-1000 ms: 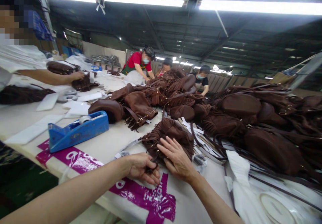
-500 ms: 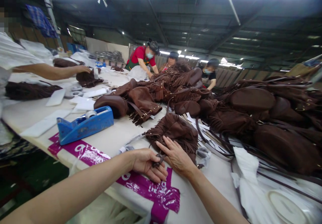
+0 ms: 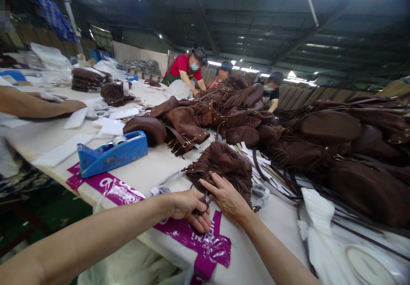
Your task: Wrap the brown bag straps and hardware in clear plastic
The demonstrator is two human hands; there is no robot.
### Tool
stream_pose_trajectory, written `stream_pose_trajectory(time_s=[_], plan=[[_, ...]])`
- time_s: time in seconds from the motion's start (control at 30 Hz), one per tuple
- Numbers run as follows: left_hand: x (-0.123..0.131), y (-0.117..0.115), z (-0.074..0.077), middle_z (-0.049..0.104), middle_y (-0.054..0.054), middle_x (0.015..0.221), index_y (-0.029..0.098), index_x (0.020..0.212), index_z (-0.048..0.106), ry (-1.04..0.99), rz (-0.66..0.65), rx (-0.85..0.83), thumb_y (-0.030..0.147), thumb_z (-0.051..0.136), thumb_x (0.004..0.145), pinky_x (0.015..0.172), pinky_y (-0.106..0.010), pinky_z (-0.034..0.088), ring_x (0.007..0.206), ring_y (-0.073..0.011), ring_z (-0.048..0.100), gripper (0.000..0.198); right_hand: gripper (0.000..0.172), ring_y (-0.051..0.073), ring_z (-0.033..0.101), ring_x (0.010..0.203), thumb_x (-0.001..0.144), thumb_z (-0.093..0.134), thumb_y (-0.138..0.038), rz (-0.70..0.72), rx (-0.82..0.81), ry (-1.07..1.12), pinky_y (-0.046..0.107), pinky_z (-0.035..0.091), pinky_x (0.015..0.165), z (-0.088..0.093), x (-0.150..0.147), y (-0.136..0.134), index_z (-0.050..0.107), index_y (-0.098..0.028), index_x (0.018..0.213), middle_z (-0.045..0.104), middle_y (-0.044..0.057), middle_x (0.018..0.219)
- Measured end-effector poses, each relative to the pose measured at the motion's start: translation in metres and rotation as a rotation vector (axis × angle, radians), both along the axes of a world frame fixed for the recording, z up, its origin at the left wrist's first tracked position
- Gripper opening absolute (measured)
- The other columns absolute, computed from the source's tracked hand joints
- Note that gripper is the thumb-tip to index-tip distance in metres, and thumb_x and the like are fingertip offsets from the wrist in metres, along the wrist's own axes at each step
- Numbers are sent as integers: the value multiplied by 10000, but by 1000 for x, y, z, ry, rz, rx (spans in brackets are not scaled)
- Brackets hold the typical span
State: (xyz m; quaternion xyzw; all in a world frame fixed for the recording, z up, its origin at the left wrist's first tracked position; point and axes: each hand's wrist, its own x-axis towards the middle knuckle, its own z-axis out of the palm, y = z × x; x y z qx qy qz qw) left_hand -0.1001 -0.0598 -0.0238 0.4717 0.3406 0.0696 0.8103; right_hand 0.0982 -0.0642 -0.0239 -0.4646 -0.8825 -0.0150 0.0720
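Observation:
A dark brown fringed bag [image 3: 224, 159] lies on the table directly in front of me. My left hand [image 3: 192, 210] is at its near edge, palm turned up, with the thumb closed over a thin brown drawstring [image 3: 207, 200]. Stretched flat across the bag's near side, my right hand [image 3: 226, 196] presses on it with fingers apart. Clear plastic wrapping [image 3: 260, 194] shows around the bag's sides. Beneath my left hand runs purple printed tape [image 3: 179, 229] along the table edge.
A blue tape dispenser [image 3: 113, 152] stands to the left, near white strips [image 3: 62, 150]. Many brown bags [image 3: 329, 127] are piled ahead and right. White wrapping [image 3: 320, 216] lies at right. A co-worker's arm [image 3: 41, 102] reaches in at left; other people work behind the pile.
My left thumb has pressed down over the drawstring, while my right hand stays on the bag. The co-worker's arm at left has drawn back from a brown bundle.

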Motion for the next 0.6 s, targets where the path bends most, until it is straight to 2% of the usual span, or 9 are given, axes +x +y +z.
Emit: stream_pose_trajectory(time_s=[0.13,0.23,0.37,0.43,0.5,0.57,0.6], plan=[[5,2,7,687,-82,673,153,813,455,51,-55,36,113,572,737,553,-285,546,617,-194,687,145,662,261,274,1395,868,434,-58,-15,-4,-22,461,297,1099,0,-3,1,299,-321,1460,290,139,1526],[7,8,8,690,-100,688,154,811,449,45,-97,-12,95,557,748,582,-329,551,644,-220,693,138,623,281,310,1378,873,437,-90,-6,1,-62,470,333,1073,3,-1,3,322,-269,1459,335,160,1500],[4,20,-1,683,-116,720,112,825,520,5,-139,-86,66,498,775,613,-365,555,665,-224,688,72,565,344,369,1332,865,444,-132,-23,76,-104,559,362,1014,22,-7,-8,409,-245,1418,418,165,1443],[4,24,-8,678,-106,718,107,808,546,-21,-156,-111,56,501,767,646,-388,561,686,-226,684,79,470,361,375,1317,861,415,-133,-29,168,-14,570,354,1015,39,-25,-30,538,-200,1309,448,170,1414],[6,26,-15,675,-88,709,117,786,560,-47,-173,-119,48,517,747,671,-395,564,696,-226,676,89,349,312,500,1205,899,382,-198,45,139,164,476,428,981,52,-56,-65,636,-199,1137,555,158,1297],[9,28,-20,675,-88,699,123,763,558,-62,-190,-119,46,514,735,659,-388,566,691,-227,671,93,303,230,625,986,935,364,-257,228,-114,310,340,520,837,50,-96,-105,662,-255,990,670,89,1079],[11,28,-22,677,-99,698,120,757,553,-67,-198,-120,45,505,733,648,-387,566,688,-229,672,93,301,200,654,860,937,358,-246,302,-271,331,290,538,738,42,-117,-122,656,-261,972,696,59,954]])
